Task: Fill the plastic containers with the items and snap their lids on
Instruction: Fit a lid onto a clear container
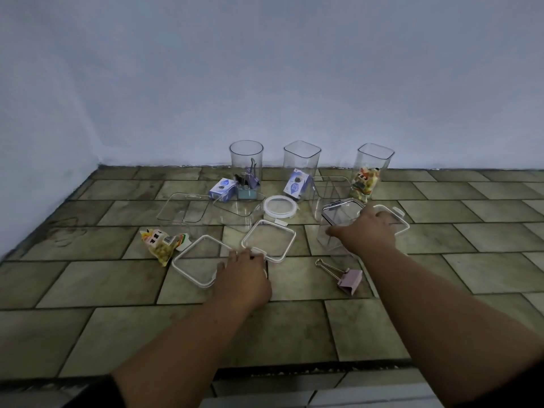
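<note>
Three tall jars (302, 169) stand at the wall, part-filled; lower tubs lie nearer. Right hand (368, 231) curls over a clear tub (338, 222) just right of the round lid (279, 208), apparently gripping it. Left hand (244, 275) pinches a square lid (200, 260) nearer than that lid. Slick plastic could slip; a mismatched lid won't snap; the snack bag (160, 242) and pink clip (348, 279) are still loose

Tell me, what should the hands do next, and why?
Probably lift the square lid under the left hand and carry it to the clear container that the right hand steadies. That container has no lid yet, though the pink binder clip beside it may need dropping in first.
</note>
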